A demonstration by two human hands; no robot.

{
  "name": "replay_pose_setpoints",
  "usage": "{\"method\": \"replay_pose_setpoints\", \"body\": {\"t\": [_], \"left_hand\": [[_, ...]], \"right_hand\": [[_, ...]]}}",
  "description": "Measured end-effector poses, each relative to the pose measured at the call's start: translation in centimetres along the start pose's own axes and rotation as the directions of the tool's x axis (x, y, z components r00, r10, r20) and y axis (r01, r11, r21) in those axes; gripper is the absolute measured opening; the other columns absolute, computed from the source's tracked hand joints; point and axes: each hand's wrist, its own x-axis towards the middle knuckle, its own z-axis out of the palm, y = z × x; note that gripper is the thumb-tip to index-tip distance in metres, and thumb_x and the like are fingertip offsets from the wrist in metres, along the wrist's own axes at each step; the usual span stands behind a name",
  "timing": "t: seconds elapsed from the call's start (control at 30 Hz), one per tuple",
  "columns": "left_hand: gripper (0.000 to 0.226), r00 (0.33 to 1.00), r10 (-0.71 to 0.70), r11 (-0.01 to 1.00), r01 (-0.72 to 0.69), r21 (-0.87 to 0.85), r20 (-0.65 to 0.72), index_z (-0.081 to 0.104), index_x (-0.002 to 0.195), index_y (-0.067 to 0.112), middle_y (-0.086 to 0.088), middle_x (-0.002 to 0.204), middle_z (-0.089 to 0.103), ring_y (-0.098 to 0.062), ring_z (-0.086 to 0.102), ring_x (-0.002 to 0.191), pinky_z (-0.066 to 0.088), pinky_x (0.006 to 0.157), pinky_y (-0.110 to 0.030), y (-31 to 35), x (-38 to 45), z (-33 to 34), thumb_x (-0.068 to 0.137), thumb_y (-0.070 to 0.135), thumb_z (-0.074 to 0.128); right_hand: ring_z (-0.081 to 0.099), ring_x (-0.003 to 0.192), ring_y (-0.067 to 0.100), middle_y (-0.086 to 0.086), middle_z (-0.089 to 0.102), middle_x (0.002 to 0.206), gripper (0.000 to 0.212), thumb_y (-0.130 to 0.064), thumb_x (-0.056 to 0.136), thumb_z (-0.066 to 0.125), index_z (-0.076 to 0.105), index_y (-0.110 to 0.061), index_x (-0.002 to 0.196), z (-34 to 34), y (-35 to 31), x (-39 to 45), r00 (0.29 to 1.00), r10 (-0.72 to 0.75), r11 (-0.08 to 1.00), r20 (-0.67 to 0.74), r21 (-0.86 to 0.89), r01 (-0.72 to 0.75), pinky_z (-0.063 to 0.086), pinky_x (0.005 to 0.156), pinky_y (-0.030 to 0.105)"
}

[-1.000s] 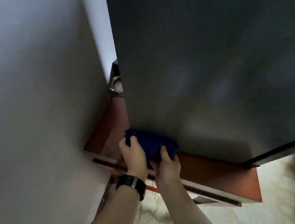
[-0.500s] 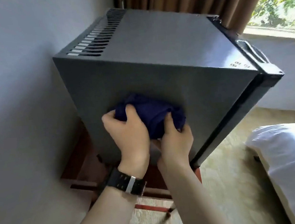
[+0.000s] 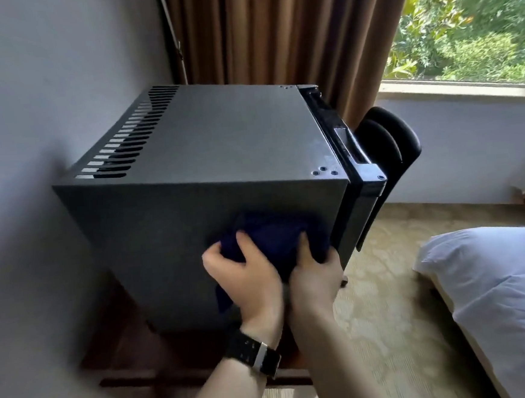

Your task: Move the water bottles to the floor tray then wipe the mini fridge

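Both hands bunched the dark blue wiping cloth [image 3: 277,238] against the dark grey metal mini fridge [image 3: 196,172]: left hand [image 3: 245,281] and right hand [image 3: 316,276] gripped it together, likely for firmer pressure. No bottles or tray showed.

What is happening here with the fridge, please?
A person is wiping the mini fridge. Both hands press a dark blue cloth against the fridge's side panel, near its front edge: the left hand, with a watch on the wrist, and the right hand each grip the cloth. The fridge door looks closed. No water bottles or floor tray show in this view, so I cannot tell whether that step is done. A white pillow lies to the right.
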Motion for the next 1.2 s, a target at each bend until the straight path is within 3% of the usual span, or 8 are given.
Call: {"method": "replay_pose_setpoints", "body": {"t": [0.07,0.27,0.5,0.8,0.9,1.03,1.13,1.2], "left_hand": [[0.013,0.996,-0.087,0.994,0.086,0.065,0.024,0.044,0.107,0.023,-0.005,0.118,0.051,-0.012,0.057,0.102,0.052,0.089,-0.030,-3.8,-0.9,-0.5,0.098,0.025,0.053],[0.014,0.946,-0.310,0.946,0.297,0.133,0.093,0.046,0.109,0.033,-0.005,0.122,0.058,-0.024,0.061,0.111,0.051,0.098,-0.049,-8.6,-1.6,-1.3,0.099,0.023,0.049],[0.024,0.987,-0.113,0.989,0.122,-0.082,0.110,0.050,0.101,0.028,-0.006,0.117,0.060,-0.022,0.063,0.108,0.053,0.096,-0.045,4.1,-0.6,1.0,0.084,0.046,0.051],[0.022,0.967,0.049,0.936,0.043,-0.348,0.250,0.043,0.101,0.030,-0.004,0.117,0.059,-0.018,0.065,0.104,0.058,0.074,-0.026,18.8,-0.5,1.3,0.091,0.044,0.058],[0.038,0.967,0.035,0.944,0.051,-0.326,0.253,0.043,0.099,0.031,-0.005,0.113,0.062,-0.019,0.067,0.099,0.060,0.078,-0.037,20.2,-0.1,0.9,0.080,0.044,0.073],[0.061,0.940,-0.114,0.915,0.225,-0.335,0.321,0.046,0.124,0.013,-0.015,0.119,0.066,-0.030,0.069,0.105,0.057,0.085,-0.052,20.8,1.9,0.9,0.075,0.030,0.077],[0.078,0.908,-0.164,0.889,0.305,-0.342,0.385,0.053,0.129,0.013,-0.015,0.118,0.069,-0.035,0.068,0.107,0.052,0.091,-0.059,21.1,3.0,1.0,0.058,0.035,0.076],[0.066,0.927,-0.185,0.885,0.301,-0.354,0.328,0.053,0.126,0.016,-0.012,0.117,0.070,-0.032,0.068,0.106,0.053,0.090,-0.055,20.7,3.0,1.3,0.064,0.030,0.074]], "right_hand": [[0.069,0.097,0.017,-0.004,0.073,0.100,0.009,-0.035,0.090,0.069,0.065,-0.029,0.096,-1.5,3.5,0.9,0.998,0.065,0.997,0.008,-0.053,-0.064,0.055,0.095,0.046],[0.070,0.095,0.021,0.001,0.072,0.103,0.006,-0.024,0.095,0.064,0.062,-0.029,0.097,-3.9,6.0,2.4,0.980,0.162,0.975,0.113,-0.173,-0.141,0.058,0.088,0.051],[0.064,0.091,0.012,-0.014,0.065,0.090,0.011,-0.038,0.093,0.062,0.058,-0.028,0.097,-0.8,-5.3,-0.9,0.984,-0.148,0.974,0.103,-0.157,0.163,0.047,0.087,0.031],[0.067,0.087,0.008,-0.006,0.070,0.093,0.012,-0.027,0.094,0.064,0.059,-0.020,0.102,2.0,-17.9,-5.0,0.845,-0.453,0.889,0.283,0.081,0.450,0.055,0.085,0.035],[0.066,0.078,0.004,-0.008,0.068,0.085,0.012,-0.014,0.092,0.065,0.057,-0.019,0.100,2.1,-18.9,-5.8,0.749,-0.504,0.852,0.430,0.108,0.512,0.054,0.074,0.025],[0.069,0.097,0.008,-0.009,0.072,0.101,0.029,-0.018,0.087,0.066,0.058,-0.025,0.114,1.7,-19.1,-5.2,0.659,-0.464,0.846,0.591,0.075,0.528,0.057,0.090,0.037],[0.065,0.105,0.002,-0.013,0.072,0.108,0.034,-0.033,0.086,0.065,0.062,-0.030,0.120,0.5,-20.1,-4.8,0.628,-0.436,0.804,0.644,-0.034,0.593,0.054,0.096,0.034],[0.066,0.103,0.001,-0.013,0.073,0.104,0.028,-0.039,0.088,0.064,0.069,-0.028,0.113,-0.3,-21.1,-3.9,0.648,-0.468,0.750,0.601,-0.117,0.651,0.054,0.094,0.032]]}}
